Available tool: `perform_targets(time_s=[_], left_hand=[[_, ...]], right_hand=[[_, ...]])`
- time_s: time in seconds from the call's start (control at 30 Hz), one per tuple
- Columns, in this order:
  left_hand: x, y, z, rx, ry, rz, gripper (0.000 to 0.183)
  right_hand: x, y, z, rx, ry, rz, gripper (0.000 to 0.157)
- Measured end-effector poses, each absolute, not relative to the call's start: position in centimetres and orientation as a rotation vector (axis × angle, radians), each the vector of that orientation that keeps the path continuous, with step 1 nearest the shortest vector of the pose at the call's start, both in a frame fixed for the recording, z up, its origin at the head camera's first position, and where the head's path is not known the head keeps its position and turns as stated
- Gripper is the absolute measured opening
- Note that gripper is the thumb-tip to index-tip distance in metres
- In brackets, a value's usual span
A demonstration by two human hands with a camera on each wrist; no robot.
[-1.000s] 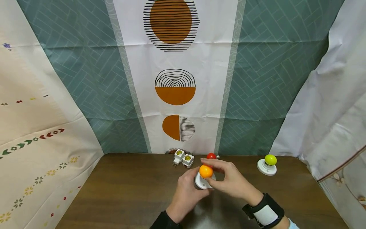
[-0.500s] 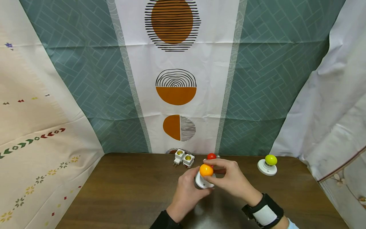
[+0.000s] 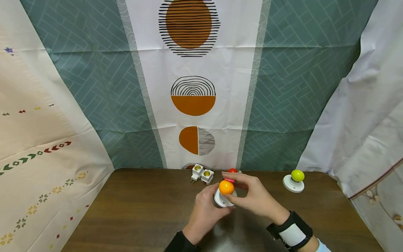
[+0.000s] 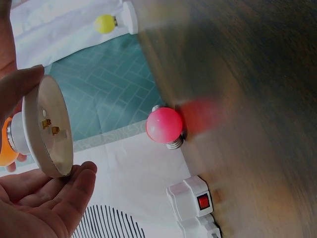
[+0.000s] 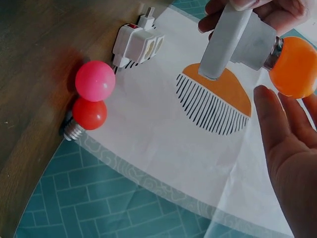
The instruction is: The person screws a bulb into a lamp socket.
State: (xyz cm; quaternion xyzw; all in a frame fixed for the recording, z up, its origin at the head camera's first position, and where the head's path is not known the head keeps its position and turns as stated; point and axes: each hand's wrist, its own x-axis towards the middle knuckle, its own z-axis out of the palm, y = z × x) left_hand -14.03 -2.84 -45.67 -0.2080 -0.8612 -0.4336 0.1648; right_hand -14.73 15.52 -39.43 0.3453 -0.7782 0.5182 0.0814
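Observation:
My left hand grips the round white lamp holder by its rim, above the table. In the left wrist view, the hollow back of the holder shows two brass contacts. An orange bulb sits in its socket, a metal collar showing between them in the right wrist view. My right hand is around the bulb, fingers spread; a gap shows between the forefinger and the bulb's top in the head view. Whether the thumb touches the bulb is hard to tell.
Behind the hands lie a pink bulb and a red bulb. Two white plug-in sockets stand to their left. A lime bulb in a white holder stands far right. Fabric hangs behind the table.
My right fingers closed in on the orange bulb, then spread away from it, uncovering part of the pink bulb behind. My left hand and the lamp holder have barely moved.

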Motion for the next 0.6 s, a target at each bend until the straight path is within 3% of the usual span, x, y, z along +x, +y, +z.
perform_targets(time_s=[0.4,0.6], left_hand=[[-13.8,-2.7,-45.5,-0.573,-2.506,-1.245,0.068],[-13.9,-2.7,-45.6,-0.582,-2.482,-1.254,0.067]], right_hand=[[-14.9,15.9,-40.1,1.011,-2.35,1.578,0.044],[-14.0,15.4,-38.5,0.936,-2.339,1.574,0.042]])
